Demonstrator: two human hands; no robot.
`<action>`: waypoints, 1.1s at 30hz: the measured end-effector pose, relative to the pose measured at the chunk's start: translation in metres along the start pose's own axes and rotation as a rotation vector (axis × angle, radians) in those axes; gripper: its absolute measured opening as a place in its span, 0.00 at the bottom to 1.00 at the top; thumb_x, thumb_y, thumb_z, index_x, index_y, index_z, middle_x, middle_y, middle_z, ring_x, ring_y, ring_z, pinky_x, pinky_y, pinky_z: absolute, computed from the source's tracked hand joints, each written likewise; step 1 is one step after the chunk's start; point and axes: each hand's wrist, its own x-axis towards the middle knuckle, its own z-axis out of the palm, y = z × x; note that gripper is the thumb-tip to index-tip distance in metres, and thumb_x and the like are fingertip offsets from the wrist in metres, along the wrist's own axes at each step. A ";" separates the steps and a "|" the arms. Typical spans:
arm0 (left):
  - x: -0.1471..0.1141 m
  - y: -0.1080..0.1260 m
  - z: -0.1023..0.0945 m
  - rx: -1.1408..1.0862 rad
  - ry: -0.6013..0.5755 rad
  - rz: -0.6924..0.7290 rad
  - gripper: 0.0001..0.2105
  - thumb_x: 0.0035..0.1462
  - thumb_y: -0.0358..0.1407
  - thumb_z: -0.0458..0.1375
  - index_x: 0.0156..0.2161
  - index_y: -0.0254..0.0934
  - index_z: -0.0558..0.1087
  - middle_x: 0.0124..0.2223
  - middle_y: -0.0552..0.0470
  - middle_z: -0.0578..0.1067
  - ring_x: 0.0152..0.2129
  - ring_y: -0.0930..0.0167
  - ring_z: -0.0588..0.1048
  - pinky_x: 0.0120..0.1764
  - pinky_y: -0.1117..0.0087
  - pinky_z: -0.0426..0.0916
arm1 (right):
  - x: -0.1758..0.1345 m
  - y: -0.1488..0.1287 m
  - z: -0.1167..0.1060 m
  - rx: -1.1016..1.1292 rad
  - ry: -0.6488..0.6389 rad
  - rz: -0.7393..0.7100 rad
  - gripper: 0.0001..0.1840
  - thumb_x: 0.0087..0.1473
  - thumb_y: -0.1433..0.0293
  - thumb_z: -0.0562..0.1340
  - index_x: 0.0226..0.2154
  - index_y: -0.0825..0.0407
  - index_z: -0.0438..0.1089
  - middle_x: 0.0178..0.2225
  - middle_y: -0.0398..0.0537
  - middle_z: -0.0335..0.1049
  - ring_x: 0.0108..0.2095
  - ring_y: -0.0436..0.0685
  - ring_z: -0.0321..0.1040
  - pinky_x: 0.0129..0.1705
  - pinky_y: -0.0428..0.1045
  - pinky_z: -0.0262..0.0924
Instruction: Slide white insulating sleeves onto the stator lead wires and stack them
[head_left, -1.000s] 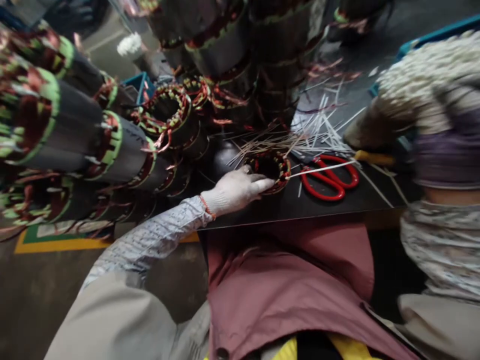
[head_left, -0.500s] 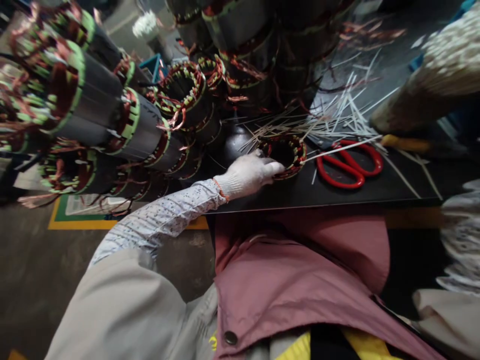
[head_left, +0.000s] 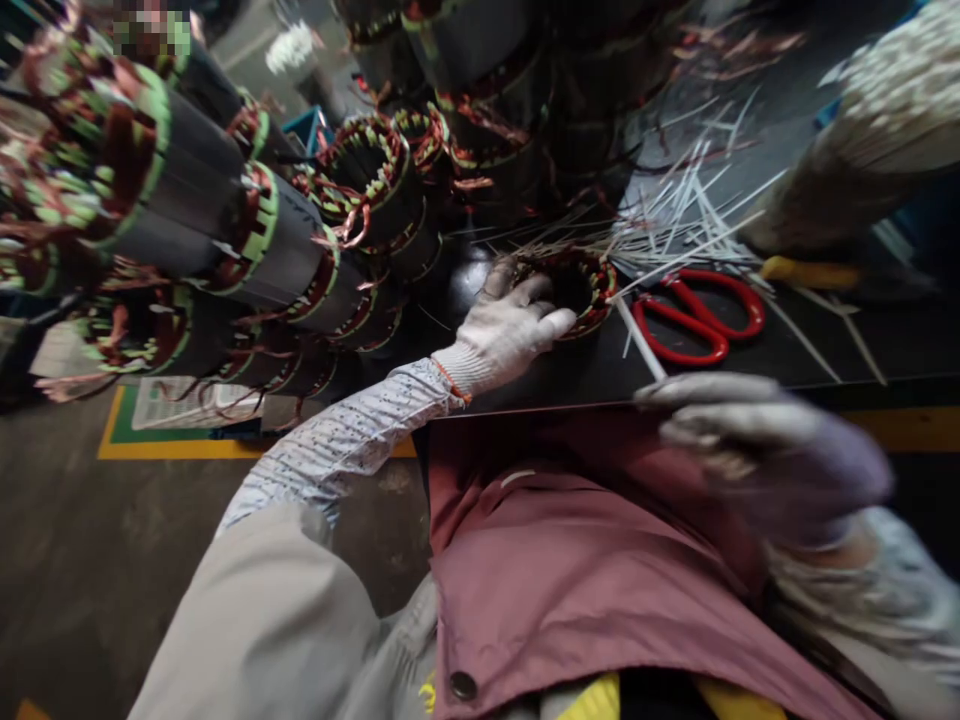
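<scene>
1. My left hand (head_left: 514, 330) lies over the wire ring (head_left: 602, 300) on the table (head_left: 577, 378); whether its fingers clamp, I can't tell.
2. My right hand (head_left: 765, 440) is at the white strip (head_left: 640, 340); pinch unclear.
3. Loose hold could let the ring skid; sideways tugging could snag strip on scissors (head_left: 694, 321).

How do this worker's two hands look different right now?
The left hand rests on the copper-wound ring; the right hand is off it, holding a white strip. The left hand looks mostly white; the right hand turns purple toward the wrist. Both are gloved.
</scene>
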 end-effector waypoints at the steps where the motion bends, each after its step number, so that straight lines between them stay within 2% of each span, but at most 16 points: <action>1: 0.002 -0.002 0.004 -0.022 0.010 0.000 0.17 0.68 0.34 0.57 0.60 0.46 0.74 0.57 0.47 0.80 0.62 0.58 0.70 0.66 0.40 0.58 | -0.006 0.002 0.007 0.005 -0.036 -0.048 0.03 0.56 0.66 0.71 0.35 0.44 0.77 0.43 0.49 0.80 0.40 0.54 0.79 0.34 0.46 0.74; 2: 0.004 -0.004 0.007 -0.047 0.023 -0.006 0.18 0.67 0.34 0.58 0.60 0.45 0.74 0.55 0.47 0.81 0.60 0.58 0.72 0.67 0.38 0.55 | -0.012 0.005 0.015 0.010 -0.062 -0.088 0.04 0.56 0.69 0.70 0.35 0.43 0.77 0.43 0.48 0.81 0.41 0.55 0.80 0.33 0.46 0.75; 4: 0.008 -0.005 0.012 -0.084 0.067 -0.011 0.18 0.65 0.35 0.60 0.60 0.44 0.74 0.53 0.47 0.81 0.58 0.59 0.74 0.68 0.38 0.53 | -0.022 0.010 0.028 0.018 -0.075 -0.119 0.08 0.57 0.73 0.68 0.38 0.43 0.75 0.46 0.47 0.81 0.45 0.57 0.81 0.37 0.48 0.78; 8: 0.011 -0.001 0.010 -0.086 0.114 -0.027 0.17 0.65 0.34 0.61 0.58 0.42 0.75 0.52 0.46 0.82 0.59 0.61 0.74 0.67 0.46 0.60 | -0.026 0.016 0.035 0.029 -0.073 -0.120 0.12 0.55 0.77 0.68 0.40 0.45 0.75 0.46 0.47 0.81 0.48 0.58 0.80 0.47 0.51 0.79; 13: 0.010 0.000 0.007 -0.137 0.094 -0.036 0.17 0.66 0.35 0.60 0.59 0.40 0.74 0.53 0.44 0.82 0.61 0.60 0.72 0.64 0.49 0.63 | -0.019 0.019 0.030 0.025 -0.079 -0.099 0.14 0.55 0.78 0.67 0.41 0.43 0.75 0.45 0.45 0.82 0.47 0.58 0.80 0.45 0.50 0.80; 20: 0.012 -0.004 0.013 -0.179 0.126 -0.029 0.16 0.66 0.35 0.60 0.58 0.39 0.75 0.53 0.44 0.82 0.61 0.60 0.73 0.66 0.47 0.61 | -0.018 0.023 0.035 0.002 -0.057 -0.072 0.09 0.56 0.77 0.68 0.37 0.47 0.75 0.43 0.47 0.82 0.44 0.56 0.81 0.43 0.48 0.78; 23: 0.011 -0.003 0.010 -0.187 0.110 -0.037 0.18 0.66 0.35 0.61 0.59 0.40 0.74 0.55 0.44 0.81 0.61 0.60 0.73 0.67 0.49 0.61 | -0.003 0.027 0.045 0.019 0.048 -0.073 0.06 0.56 0.75 0.68 0.34 0.48 0.74 0.40 0.47 0.83 0.41 0.56 0.82 0.40 0.48 0.78; 26: 0.010 -0.002 0.006 -0.193 0.097 -0.085 0.22 0.65 0.35 0.62 0.63 0.40 0.70 0.60 0.43 0.77 0.60 0.61 0.74 0.67 0.52 0.62 | 0.015 0.026 0.052 0.041 0.177 -0.093 0.06 0.56 0.73 0.69 0.32 0.48 0.72 0.40 0.46 0.82 0.42 0.58 0.81 0.45 0.52 0.78; 29: 0.011 -0.002 0.005 -0.186 0.091 -0.112 0.23 0.65 0.37 0.62 0.64 0.40 0.69 0.62 0.42 0.76 0.60 0.62 0.75 0.68 0.53 0.61 | 0.017 0.015 0.047 0.020 0.149 -0.069 0.05 0.57 0.72 0.69 0.34 0.47 0.73 0.41 0.46 0.82 0.42 0.58 0.81 0.46 0.53 0.78; 33: 0.012 -0.003 0.007 -0.172 0.090 -0.069 0.20 0.67 0.37 0.60 0.63 0.40 0.71 0.59 0.43 0.78 0.58 0.63 0.76 0.70 0.52 0.58 | -0.007 -0.002 0.032 -0.029 0.108 0.008 0.07 0.58 0.74 0.67 0.37 0.44 0.76 0.40 0.42 0.83 0.40 0.56 0.81 0.41 0.49 0.79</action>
